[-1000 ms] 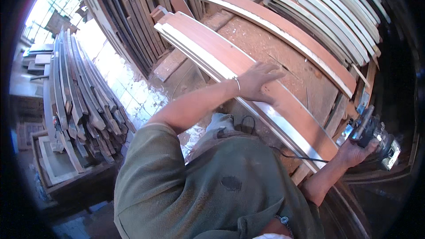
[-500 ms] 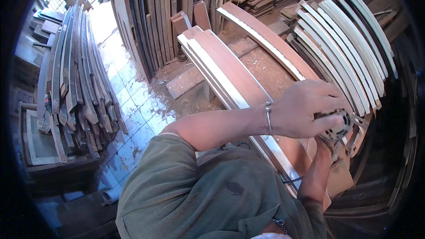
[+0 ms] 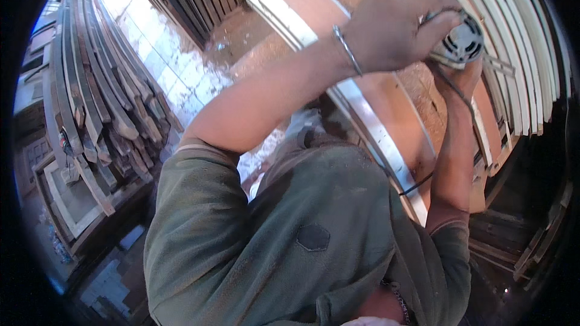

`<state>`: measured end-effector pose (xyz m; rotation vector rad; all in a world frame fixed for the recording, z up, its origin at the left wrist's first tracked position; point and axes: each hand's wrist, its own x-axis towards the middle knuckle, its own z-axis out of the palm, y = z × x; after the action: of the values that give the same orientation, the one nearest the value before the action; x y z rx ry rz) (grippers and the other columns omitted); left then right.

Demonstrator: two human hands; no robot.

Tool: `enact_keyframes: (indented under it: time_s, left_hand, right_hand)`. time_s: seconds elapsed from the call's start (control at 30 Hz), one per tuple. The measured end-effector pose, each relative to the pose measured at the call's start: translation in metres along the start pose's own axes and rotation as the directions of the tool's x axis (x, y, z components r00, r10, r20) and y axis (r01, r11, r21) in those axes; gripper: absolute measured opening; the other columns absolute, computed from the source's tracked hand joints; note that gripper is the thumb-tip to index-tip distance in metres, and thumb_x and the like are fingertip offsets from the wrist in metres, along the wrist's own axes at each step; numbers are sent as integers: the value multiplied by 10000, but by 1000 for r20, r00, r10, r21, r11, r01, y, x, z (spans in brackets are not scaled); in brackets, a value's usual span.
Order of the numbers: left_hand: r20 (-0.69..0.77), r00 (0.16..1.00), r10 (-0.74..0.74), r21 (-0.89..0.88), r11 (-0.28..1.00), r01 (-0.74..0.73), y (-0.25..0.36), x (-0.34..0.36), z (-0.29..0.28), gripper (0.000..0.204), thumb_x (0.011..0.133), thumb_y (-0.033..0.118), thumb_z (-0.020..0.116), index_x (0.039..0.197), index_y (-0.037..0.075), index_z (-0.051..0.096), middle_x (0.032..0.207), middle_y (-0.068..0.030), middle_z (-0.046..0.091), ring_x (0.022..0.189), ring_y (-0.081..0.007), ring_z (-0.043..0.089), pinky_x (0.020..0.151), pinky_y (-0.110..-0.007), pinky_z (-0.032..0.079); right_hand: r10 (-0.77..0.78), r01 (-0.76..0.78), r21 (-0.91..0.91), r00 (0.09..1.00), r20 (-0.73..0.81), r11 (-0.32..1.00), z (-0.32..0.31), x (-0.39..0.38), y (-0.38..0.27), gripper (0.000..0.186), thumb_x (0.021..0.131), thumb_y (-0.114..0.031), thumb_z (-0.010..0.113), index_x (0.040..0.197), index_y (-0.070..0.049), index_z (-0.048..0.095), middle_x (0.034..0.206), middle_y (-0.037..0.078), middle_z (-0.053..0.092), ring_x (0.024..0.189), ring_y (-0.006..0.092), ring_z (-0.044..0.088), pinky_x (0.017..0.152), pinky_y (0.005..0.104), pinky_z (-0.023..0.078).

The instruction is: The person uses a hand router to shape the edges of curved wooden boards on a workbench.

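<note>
My left hand (image 3: pixel 396 30), a metal bangle at its wrist, reaches across and is closed round a corded power tool that looks like a trim router (image 3: pixel 464 43). The tool has a round, slotted grey-and-black end, and a slotted metal bar juts from its right side. My right hand (image 3: pixel 460 77) is closed on the same tool lower down; its fingers are mostly hidden. A black cord (image 3: pixel 456 87) runs from the tool along my right forearm. Below are reddish-brown wooden planks (image 3: pixel 391 108) with pale edges; the tool's contact with the wood is hidden.
Many pale-edged boards (image 3: pixel 513 36) stand in a row at the right. Long dark boards (image 3: pixel 90 78) are stacked at the left beside a pale tiled floor (image 3: pixel 163 54). Upright planks (image 3: pixel 190 0) lean at the back. Sawdust (image 3: pixel 257 39) covers the ground beyond the planks.
Both hands and the tool have moved farther away from my body in the view. The view has tilted, so planks and stacks sit higher. The grip stays on the tool.
</note>
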<state>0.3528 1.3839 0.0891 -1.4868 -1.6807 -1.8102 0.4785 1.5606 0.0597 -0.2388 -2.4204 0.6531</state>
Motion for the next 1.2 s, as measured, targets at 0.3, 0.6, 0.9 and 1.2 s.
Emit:
enact_keyframes:
  time_s: [0.3,0.6,0.9,1.2]
  left_hand:
    - [-155,849,-505,290,799,527,-92,-84,-46,354,960,276,631,1157,-16,659,1070,-228,682,1043,-362,653,947,-434,502]
    - [-256,911,-323,510,756,411,-107,-121,-29,333,974,292,522,1149,62,689,1198,-179,661,1182,-377,568,1045,-464,410]
    - [-456,869,-195,635,612,470,-137,-110,-54,327,867,223,601,1119,41,701,1141,-190,681,1158,-360,594,1047,-429,431]
    - [-596,455,-661,181,442,879,-188,-119,-103,431,908,381,623,992,-27,730,1101,-255,685,1038,-374,654,930,-414,483]
  right_hand:
    - [71,-43,-238,992,108,970,-5,-10,38,746,685,-231,942,1296,-7,576,1225,126,673,1074,231,687,875,360,617]
    - [177,-181,-171,983,-40,968,-71,-32,23,761,683,-298,939,1272,28,585,1198,144,688,1097,242,655,977,378,528]
    - [303,-292,218,953,-18,931,-92,-58,29,693,705,-253,927,1269,-2,613,1150,80,697,1033,200,663,964,357,524]
    - [580,-696,277,711,399,663,-24,-24,11,553,751,-52,858,1236,-33,593,1027,70,677,884,168,662,715,304,567]
